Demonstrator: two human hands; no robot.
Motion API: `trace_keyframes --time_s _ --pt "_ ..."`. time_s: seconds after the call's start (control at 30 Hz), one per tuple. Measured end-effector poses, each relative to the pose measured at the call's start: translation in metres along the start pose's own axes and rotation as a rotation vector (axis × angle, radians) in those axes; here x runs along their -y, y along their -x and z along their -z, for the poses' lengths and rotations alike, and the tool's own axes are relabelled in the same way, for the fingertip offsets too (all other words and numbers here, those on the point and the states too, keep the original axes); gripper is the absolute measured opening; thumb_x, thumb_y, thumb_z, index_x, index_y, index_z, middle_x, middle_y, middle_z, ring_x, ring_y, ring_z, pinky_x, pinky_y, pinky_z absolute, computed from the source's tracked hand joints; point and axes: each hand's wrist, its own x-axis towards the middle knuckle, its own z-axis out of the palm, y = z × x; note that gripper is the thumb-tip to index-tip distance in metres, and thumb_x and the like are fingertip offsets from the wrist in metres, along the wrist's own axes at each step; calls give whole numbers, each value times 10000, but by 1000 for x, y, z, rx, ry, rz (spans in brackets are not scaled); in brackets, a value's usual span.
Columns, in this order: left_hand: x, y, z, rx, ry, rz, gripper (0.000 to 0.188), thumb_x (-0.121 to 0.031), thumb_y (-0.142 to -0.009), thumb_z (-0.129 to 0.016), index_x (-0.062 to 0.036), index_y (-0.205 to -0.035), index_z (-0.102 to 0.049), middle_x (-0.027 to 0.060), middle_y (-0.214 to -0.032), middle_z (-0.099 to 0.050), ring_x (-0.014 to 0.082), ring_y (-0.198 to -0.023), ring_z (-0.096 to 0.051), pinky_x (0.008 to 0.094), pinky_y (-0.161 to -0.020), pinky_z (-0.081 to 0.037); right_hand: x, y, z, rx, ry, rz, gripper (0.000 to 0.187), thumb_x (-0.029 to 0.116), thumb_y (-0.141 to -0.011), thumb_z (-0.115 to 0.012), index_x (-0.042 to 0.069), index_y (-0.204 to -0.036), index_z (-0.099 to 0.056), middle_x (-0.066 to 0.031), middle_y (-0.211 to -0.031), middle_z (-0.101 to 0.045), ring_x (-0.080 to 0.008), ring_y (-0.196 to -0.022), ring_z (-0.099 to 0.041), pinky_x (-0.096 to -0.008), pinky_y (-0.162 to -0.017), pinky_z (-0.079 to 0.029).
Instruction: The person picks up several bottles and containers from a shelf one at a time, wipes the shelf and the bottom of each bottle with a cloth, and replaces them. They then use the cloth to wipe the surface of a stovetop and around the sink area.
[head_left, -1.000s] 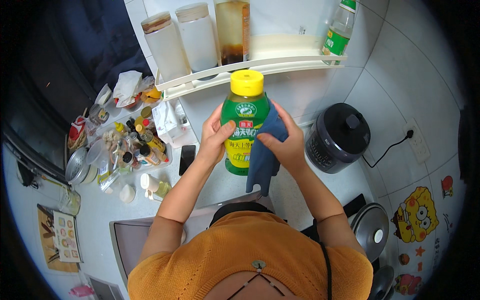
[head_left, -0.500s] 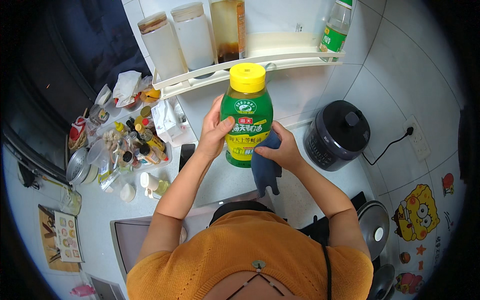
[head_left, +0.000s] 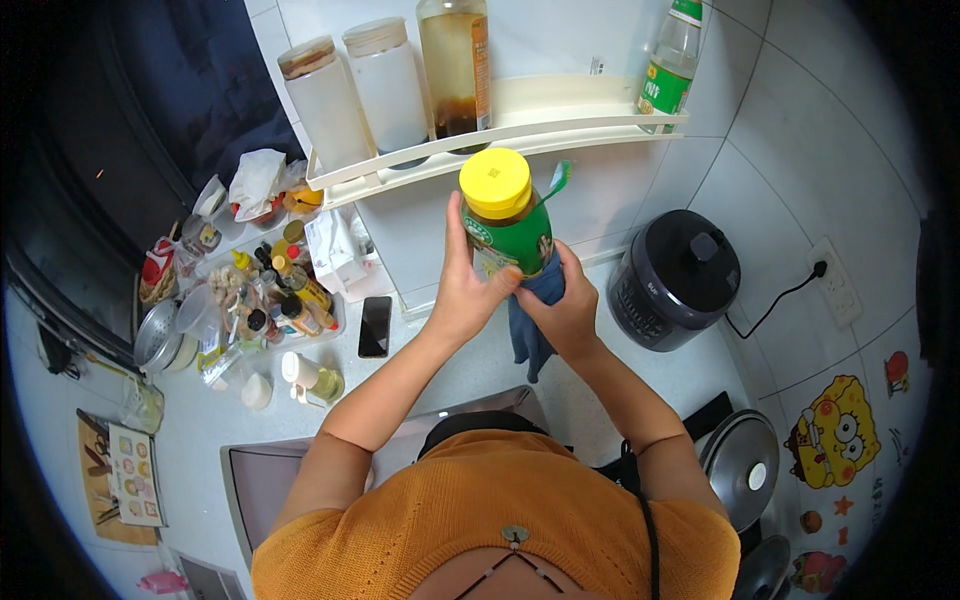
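Note:
A sauce bottle with a green label and a yellow flip cap is held upright, slightly tilted, above the counter. My left hand wraps the bottle's left side, its thumb across the front. On the other side, my right hand grips a dark blue cloth and presses it against the lower part of the bottle. The cloth's end hangs down beneath both hands. A green strip, perhaps a loose bit of label, sticks out beside the bottle's right shoulder. The bottle's base is hidden by hands and cloth.
A white wall shelf carries jars and bottles just beyond. At the right stands a dark electric cooker, and a lidded pan sits nearer. Crowded condiments, a phone and a pump bottle occupy the left.
The bottle has turned in my hands, so its front label faces more sideways. My left hand has shifted lower on it, and the cloth is bunched closer around the bottle.

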Motion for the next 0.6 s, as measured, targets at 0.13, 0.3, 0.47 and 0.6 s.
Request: trace_keyframes --time_s 0.13,0.3,0.47,0.6 --pt "-6 -4 -12 15 171 29 957 -285 -676 -785 -26 -1349 -156 129 -1263 -345 228 -1187 -371 351 -1004 -313 -4 9 -2 13 133 177 736 90 -601 -775 4 -1241 -420 -180 -999 -608 -337 -849 -617 -357 -738 -508" --pt "-8 -5 0 -31 257 176 820 -169 -678 -725 -38 -1322 -234 93 -1209 -412 186 -1109 -430 329 -966 -345 -9 8 7 133 117 386 758 63 -586 -763 -1 -1253 -406 -221 -1154 -553 -339 -858 -606 -356 -727 -507" --pt "-4 -9 16 99 393 266 840 -252 -653 -737 -49 -1319 -267 91 -1197 -441 196 -1114 -441 325 -966 -345 4 -11 10 137 -32 380 652 81 -639 -732 -28 -1219 -454 -234 -1203 -523 -358 -944 -593 -364 -796 -490" --pt "-1 -5 21 125 476 328 872 -270 -635 -745 -60 -1328 -258 98 -1228 -418 207 -1145 -424 332 -983 -334 13 -24 15 187 -123 262 618 114 -701 -698 -48 -1241 -444 -245 -1208 -514 -370 -1010 -573 -375 -855 -463"
